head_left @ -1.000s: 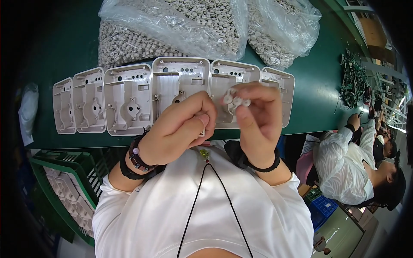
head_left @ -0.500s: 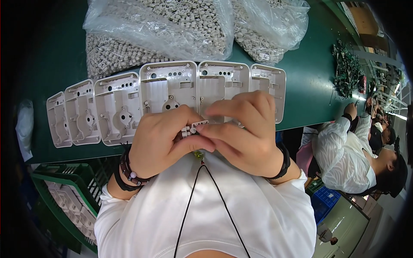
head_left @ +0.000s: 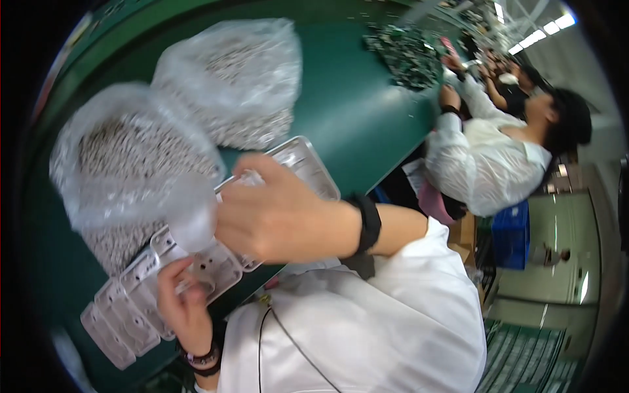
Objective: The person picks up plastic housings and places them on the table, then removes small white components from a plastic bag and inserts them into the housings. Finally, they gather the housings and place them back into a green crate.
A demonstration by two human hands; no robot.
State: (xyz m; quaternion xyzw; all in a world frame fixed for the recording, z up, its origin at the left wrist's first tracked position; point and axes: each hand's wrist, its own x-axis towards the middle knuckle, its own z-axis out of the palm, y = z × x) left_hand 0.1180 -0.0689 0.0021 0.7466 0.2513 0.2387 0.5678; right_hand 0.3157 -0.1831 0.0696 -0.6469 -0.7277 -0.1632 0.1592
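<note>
Head view: green worktop (head_left: 367, 111), two clear bags of small white parts (head_left: 124, 164), row of grey moulded plates (head_left: 190, 275). Right hand (head_left: 282, 213) curled over bag edge, picking parts; left hand (head_left: 187, 308) pinching plate. Next: seat part precisely.

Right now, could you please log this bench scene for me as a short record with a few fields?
Surface: green table
Left hand: touching a white plastic plate in the row of plates
Right hand: raised over the row, at the edge of the nearer clear bag of small parts
Second bag: further back
Co-worker: at the table's far end
Image: tilted, blurred
</note>
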